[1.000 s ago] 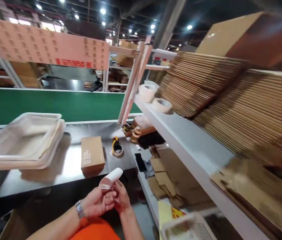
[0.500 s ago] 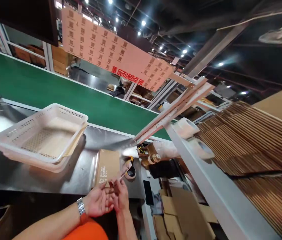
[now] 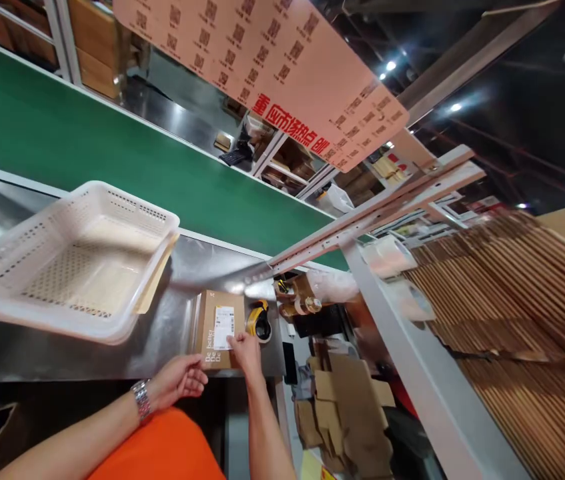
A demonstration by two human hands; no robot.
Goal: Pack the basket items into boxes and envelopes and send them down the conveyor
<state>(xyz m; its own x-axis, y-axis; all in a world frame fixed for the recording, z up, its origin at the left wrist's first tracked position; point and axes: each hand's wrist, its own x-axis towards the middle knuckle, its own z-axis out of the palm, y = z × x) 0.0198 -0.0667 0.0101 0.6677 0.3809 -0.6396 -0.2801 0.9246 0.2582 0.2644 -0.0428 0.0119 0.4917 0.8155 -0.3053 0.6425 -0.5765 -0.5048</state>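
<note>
A brown cardboard box [image 3: 209,308] with white lettering lies on the steel table in front of me. On its top is a white shipping label [image 3: 224,320], lying roughly straight along the box. The fingertips of my right hand [image 3: 246,352] are closed at the label's lower right edge. My left hand [image 3: 181,381], with a metal watch [image 3: 141,399] on the wrist, hovers at the box's near left corner. Its fingers are loosely curled and apart, with nothing in them. Beside the box, to the right, sits a yellow and black tape dispenser [image 3: 258,321].
White plastic baskets [image 3: 112,327] stand at the left of the steel table [image 3: 172,353]. Behind runs a green conveyor belt [image 3: 202,207]. A pink code sheet [image 3: 282,87] hangs above. At right are a metal post, tape rolls [image 3: 387,257] and stacked flat cartons [image 3: 522,287].
The label, held above the box in my right hand before, now lies on the box top. My left hand has moved left, away from the right. The view has tilted downward.
</note>
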